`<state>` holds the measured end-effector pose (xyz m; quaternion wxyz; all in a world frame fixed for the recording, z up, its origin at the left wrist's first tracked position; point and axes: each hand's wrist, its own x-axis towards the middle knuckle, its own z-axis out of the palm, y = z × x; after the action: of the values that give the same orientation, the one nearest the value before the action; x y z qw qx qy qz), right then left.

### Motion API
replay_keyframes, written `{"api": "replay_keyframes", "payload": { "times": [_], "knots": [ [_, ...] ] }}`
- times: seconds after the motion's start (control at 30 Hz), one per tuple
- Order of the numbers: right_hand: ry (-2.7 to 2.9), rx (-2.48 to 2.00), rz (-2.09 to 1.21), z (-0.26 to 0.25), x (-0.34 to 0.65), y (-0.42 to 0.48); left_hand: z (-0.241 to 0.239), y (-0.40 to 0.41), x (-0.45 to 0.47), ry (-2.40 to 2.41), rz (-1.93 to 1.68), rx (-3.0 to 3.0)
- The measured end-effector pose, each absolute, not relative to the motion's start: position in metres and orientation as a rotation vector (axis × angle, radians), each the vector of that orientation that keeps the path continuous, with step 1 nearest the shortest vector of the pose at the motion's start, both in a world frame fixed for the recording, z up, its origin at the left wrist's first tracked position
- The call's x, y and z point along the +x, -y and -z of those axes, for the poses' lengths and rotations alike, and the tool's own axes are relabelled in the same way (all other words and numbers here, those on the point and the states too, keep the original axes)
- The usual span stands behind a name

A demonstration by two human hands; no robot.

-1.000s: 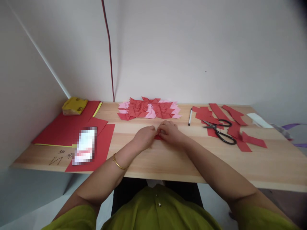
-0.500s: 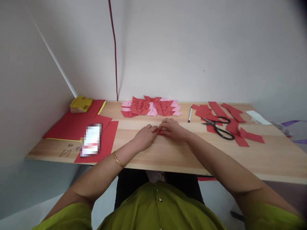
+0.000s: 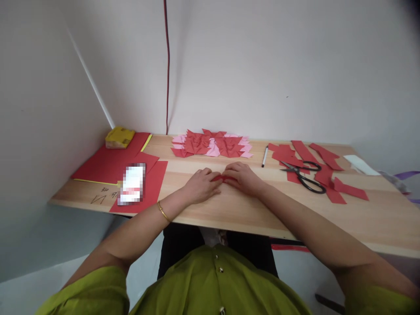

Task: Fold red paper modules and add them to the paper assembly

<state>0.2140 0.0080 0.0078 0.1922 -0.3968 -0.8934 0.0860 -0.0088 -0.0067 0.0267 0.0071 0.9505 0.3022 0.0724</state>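
Observation:
Between my two hands, low over the wooden table (image 3: pixel 210 214), is a small piece of red paper (image 3: pixel 225 178), mostly covered by fingers. My left hand (image 3: pixel 204 186) grips its left side, with a gold bangle on the wrist. From the other side, my right hand (image 3: pixel 242 178) has its fingers closed on the same paper. Just beyond my hands, against the wall, lie rows of folded red and pink paper pieces (image 3: pixel 228 146) with pointed ends.
To the right are black-handled scissors (image 3: pixel 310 183), a marker (image 3: pixel 264 156), red paper scraps (image 3: pixel 303 151) and a white strip (image 3: pixel 361 165). At left, large red sheets (image 3: pixel 98 164) carry a yellow packet (image 3: pixel 120 138) and a pixelated, phone-shaped object (image 3: pixel 131 183).
The view has shifted slightly, so the table appears a little further right. My left fingers have spread lower around the red paper, and more of the paper shows between my hands.

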Motion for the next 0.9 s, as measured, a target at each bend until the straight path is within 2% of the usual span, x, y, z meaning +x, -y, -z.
{"api": "replay_keyframes", "payload": {
  "times": [0.47, 0.57, 0.73, 0.9],
  "knots": [
    [2.556, -1.276, -0.263, -0.005, 0.227, 0.0, -0.018, 0.028, -0.002, -1.104, -0.226, 2.939],
    [2.569, -1.341, -0.189, -0.008, 0.229, 0.009, -0.018, 0.039, 0.0, -1.172, -0.255, 2.888],
    [2.413, -1.615, 0.118, -0.019, 0.219, 0.043, -0.019, 0.054, 0.002, -1.243, -0.277, 2.855],
    [2.574, -1.498, 0.038, -0.024, 0.198, 0.065, -0.018, 0.053, 0.0, -1.259, -0.268, 2.839]
  ]
}}
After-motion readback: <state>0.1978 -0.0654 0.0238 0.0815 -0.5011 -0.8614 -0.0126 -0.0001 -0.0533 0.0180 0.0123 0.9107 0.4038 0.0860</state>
